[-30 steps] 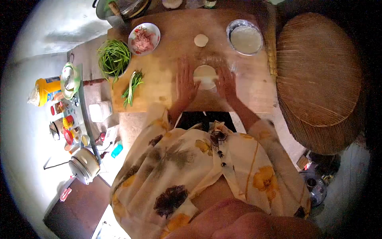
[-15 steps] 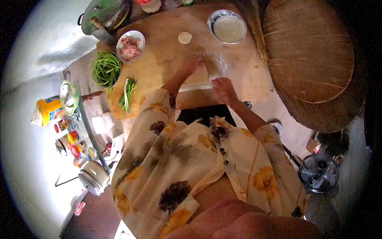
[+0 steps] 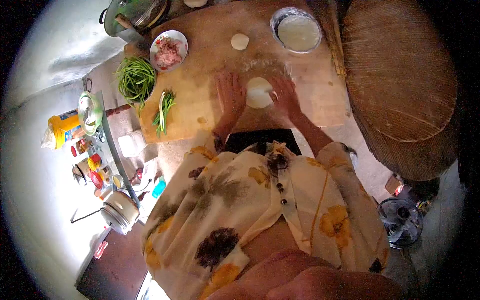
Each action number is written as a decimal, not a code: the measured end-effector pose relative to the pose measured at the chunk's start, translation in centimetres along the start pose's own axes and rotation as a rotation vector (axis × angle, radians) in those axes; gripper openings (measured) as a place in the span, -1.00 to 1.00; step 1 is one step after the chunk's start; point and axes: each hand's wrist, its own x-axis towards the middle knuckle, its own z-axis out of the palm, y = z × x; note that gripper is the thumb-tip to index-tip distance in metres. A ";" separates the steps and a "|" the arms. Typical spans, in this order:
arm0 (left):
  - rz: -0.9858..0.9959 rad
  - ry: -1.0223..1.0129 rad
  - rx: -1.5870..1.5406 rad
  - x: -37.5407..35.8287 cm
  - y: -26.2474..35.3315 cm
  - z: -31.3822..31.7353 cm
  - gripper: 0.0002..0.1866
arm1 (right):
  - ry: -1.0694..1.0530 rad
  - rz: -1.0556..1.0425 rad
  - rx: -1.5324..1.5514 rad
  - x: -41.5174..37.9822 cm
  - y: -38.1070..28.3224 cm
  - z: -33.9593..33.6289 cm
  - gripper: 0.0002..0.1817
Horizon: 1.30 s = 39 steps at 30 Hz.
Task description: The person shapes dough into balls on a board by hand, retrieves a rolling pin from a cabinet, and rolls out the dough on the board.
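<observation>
A flat round of pale dough (image 3: 258, 93) lies on the wooden board (image 3: 200, 102), between both hands. To its left, my left hand (image 3: 231, 95) is open over the board, palm down, fingers stretched forward. On the other side, my right hand (image 3: 286, 98) is open, its thumb side at the dough's right edge. Scattered flour (image 3: 260, 64) marks the wood just beyond. Farther up sits a smaller dough disc (image 3: 240, 41).
A metal bowl of white flour (image 3: 299, 32) stands at the board's back right. Left are a bowl of minced meat (image 3: 169, 51), green stalks (image 3: 136, 80) and a small green bunch (image 3: 164, 112). Large woven trays (image 3: 400, 70) lean at right; a lidded pan (image 3: 135, 17) sits back left.
My hands have spread apart and moved to either side of the dough, which now shows as a round. The pale bar seen between them no longer shows. The view has shifted slightly.
</observation>
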 end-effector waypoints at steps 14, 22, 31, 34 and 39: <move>-0.081 0.059 0.046 6.5 -4.2 2.2 -0.40 | 0.008 -0.050 -0.332 12.6 1.2 0.9 -0.47; -0.053 -0.083 -0.069 -3.9 0.8 0.5 -0.27 | 0.000 0.001 -0.118 0.2 0.2 0.9 -0.32; -0.067 -0.051 0.032 4.4 -3.0 2.1 -0.31 | 0.011 -0.040 -0.293 10.0 1.0 0.5 -0.44; -0.088 0.119 -0.028 6.9 -4.8 4.0 -0.29 | 0.088 0.019 -0.233 13.5 1.7 1.4 -0.47; -0.099 -0.180 -0.123 1.5 -0.2 -2.9 -0.22 | 0.063 0.000 -0.201 4.6 1.0 1.9 -0.39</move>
